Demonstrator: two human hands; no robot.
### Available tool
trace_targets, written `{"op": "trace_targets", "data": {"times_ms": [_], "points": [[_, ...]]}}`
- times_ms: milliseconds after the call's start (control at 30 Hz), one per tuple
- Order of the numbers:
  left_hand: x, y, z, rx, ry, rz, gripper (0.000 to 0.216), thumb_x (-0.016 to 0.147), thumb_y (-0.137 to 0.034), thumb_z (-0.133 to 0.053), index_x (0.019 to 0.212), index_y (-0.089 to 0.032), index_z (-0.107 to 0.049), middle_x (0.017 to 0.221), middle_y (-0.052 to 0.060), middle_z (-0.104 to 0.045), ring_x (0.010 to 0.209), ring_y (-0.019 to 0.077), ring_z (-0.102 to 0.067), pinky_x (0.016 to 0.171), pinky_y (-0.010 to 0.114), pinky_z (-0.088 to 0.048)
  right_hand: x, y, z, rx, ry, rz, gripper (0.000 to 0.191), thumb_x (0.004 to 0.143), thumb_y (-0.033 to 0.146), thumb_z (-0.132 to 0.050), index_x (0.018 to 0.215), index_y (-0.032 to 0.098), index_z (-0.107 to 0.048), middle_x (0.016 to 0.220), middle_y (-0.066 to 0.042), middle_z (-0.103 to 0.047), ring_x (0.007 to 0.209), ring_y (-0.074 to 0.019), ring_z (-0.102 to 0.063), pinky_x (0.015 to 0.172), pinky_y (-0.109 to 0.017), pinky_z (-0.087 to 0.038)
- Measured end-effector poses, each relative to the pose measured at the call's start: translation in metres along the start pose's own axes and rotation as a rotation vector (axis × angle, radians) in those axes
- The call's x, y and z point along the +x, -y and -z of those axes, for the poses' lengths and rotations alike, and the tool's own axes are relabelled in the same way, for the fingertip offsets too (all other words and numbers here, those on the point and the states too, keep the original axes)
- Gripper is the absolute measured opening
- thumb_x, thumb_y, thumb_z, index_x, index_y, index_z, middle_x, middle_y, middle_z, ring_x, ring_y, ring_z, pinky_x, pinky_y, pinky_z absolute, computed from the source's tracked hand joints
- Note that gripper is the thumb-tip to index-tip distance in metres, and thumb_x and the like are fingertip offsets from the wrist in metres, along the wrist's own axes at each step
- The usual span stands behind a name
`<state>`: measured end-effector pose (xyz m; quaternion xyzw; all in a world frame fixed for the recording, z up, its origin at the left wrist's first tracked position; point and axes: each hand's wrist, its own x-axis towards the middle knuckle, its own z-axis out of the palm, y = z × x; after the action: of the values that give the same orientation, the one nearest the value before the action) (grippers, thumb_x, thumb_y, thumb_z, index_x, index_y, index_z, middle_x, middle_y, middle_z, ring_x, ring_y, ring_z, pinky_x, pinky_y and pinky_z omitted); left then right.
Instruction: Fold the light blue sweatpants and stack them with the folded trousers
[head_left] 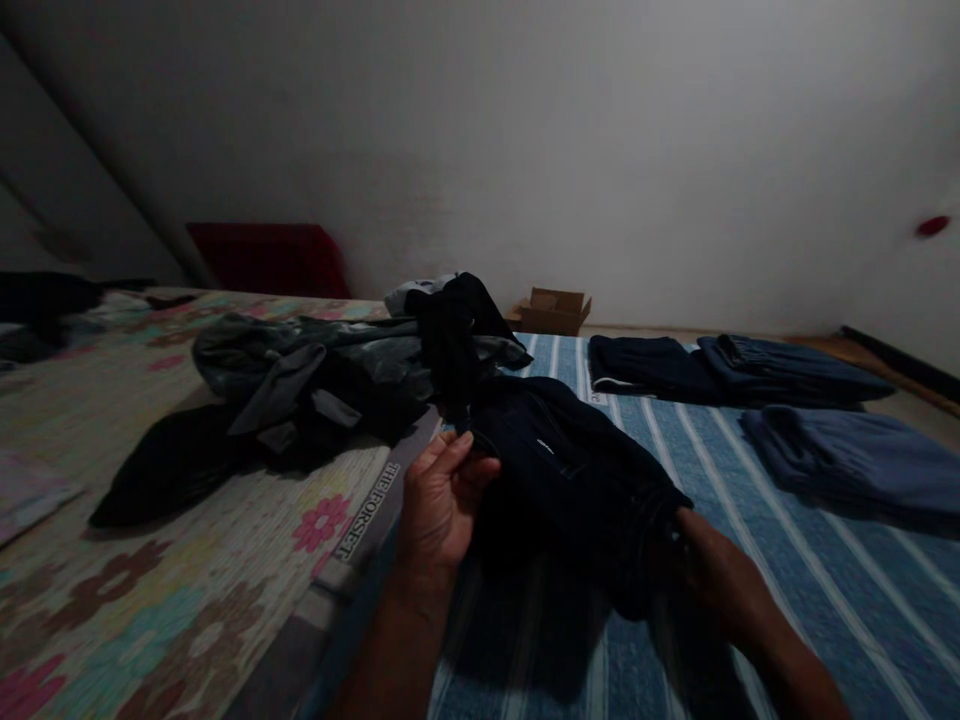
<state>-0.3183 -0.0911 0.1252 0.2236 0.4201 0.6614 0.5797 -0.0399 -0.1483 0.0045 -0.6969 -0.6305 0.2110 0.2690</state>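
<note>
A pair of dark navy pants (pixel 555 450) hangs between my hands above the striped sheet, with a small white mark and a seamed pocket opening on it. My left hand (pixel 442 490) is closed in a pinch on the cloth's left edge, thumb on top. At the other end, my right hand (pixel 712 570) grips the gathered, stitched edge; its fingers are mostly hidden in the dark fabric. Part of the garment falls in shadow below my hands.
Left of the pants lies a heap of dark clothes (pixel 300 390) on a flowered mat (pixel 322 525). Folded dark pants (pixel 645 365) and folded blue-grey pants (pixel 855 455) rest on the blue striped sheet (pixel 720 470). A cardboard box (pixel 553 312) stands by the wall.
</note>
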Motion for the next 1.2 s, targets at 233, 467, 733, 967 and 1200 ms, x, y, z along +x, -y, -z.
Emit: {"op": "trace_targets", "data": {"times_ms": [233, 467, 733, 967, 1200], "points": [[0.0, 0.002, -0.019, -0.054, -0.012, -0.039, 0.018, 0.072, -0.01, -0.067, 0.073, -0.017, -0.05, 0.06, -0.008, -0.06, 0.049, 0.0093, -0.066, 0.052, 0.016, -0.054, 0.003, 0.008, -0.028, -0.252, -0.479, 0.106, 0.061, 0.075, 0.036, -0.053, 0.132, 0.014, -0.043, 0.118, -0.019, -0.057, 0.107, -0.0356, -0.055, 0.082, -0.048, -0.047], [-0.001, -0.005, -0.037, -0.061, 0.051, -0.068, 0.018, 0.07, -0.011, -0.067, 0.074, -0.017, -0.051, 0.057, -0.008, -0.06, 0.048, 0.0096, -0.065, 0.052, 0.017, -0.053, 0.007, 0.02, -0.039, -0.06, -0.405, 0.453, 0.053, 0.087, 0.017, -0.041, 0.138, 0.031, -0.045, 0.147, -0.008, -0.038, 0.133, -0.0324, -0.035, 0.105, -0.055, -0.03], [-0.002, -0.001, -0.018, -0.055, 0.146, -0.06, 0.01, 0.071, -0.009, -0.057, 0.069, -0.016, -0.051, 0.051, -0.008, -0.059, 0.038, 0.0046, -0.053, 0.036, 0.01, -0.038, 0.001, 0.012, -0.041, 0.244, -0.409, 0.416, 0.044, 0.083, 0.025, -0.057, 0.125, 0.034, -0.059, 0.132, -0.003, -0.056, 0.123, -0.0279, -0.05, 0.106, -0.049, -0.033], [0.007, 0.009, 0.012, -0.011, 0.035, -0.076, 0.013, 0.054, -0.017, -0.065, 0.061, -0.016, -0.054, 0.047, -0.008, -0.055, 0.033, 0.0063, -0.047, 0.029, 0.014, -0.034, 0.002, 0.009, -0.039, 0.121, -0.44, 0.564, 0.046, 0.088, 0.033, -0.049, 0.134, 0.027, -0.051, 0.132, -0.01, -0.055, 0.119, -0.0297, -0.053, 0.099, -0.053, -0.04], [0.007, 0.0, 0.008, -0.04, 0.013, -0.094, 0.014, 0.05, -0.016, -0.064, 0.059, -0.017, -0.053, 0.049, -0.007, -0.055, 0.04, 0.0072, -0.051, 0.037, 0.016, -0.04, -0.002, 0.019, -0.032, 0.156, -0.35, 0.608, 0.047, 0.086, 0.038, -0.052, 0.132, 0.026, -0.052, 0.133, -0.01, -0.054, 0.121, -0.0303, -0.052, 0.1, -0.053, -0.041]]}}
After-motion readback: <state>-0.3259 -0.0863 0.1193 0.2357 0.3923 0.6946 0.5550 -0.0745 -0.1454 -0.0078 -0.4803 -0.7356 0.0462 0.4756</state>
